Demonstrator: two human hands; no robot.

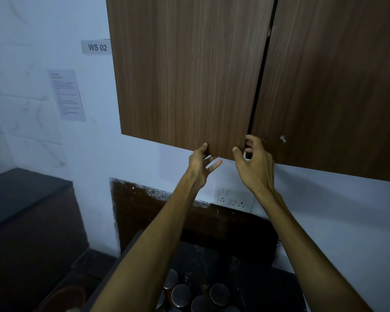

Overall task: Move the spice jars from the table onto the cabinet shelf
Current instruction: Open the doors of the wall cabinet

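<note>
Several spice jars [219, 294] with round metal lids stand on the dark table [245, 266] at the bottom, between my forearms. Above hangs a wooden wall cabinet with two doors, the left door [185, 75] and the right door [338, 86], with a narrow dark gap between them. My left hand [199, 164] is raised to the bottom edge of the left door, fingers spread, its thumb tip touching the edge. My right hand [254, 163] is at the lower end of the gap, fingers curled around the left door's edge. The shelf inside is hidden.
A white socket panel [234, 198] sits on the wall below the cabinet. A "WS 02" label [97, 47] and a printed sheet [66, 95] hang on the left wall. A dark counter [20, 194] stands at left, a reddish bowl [64, 298] at the bottom left.
</note>
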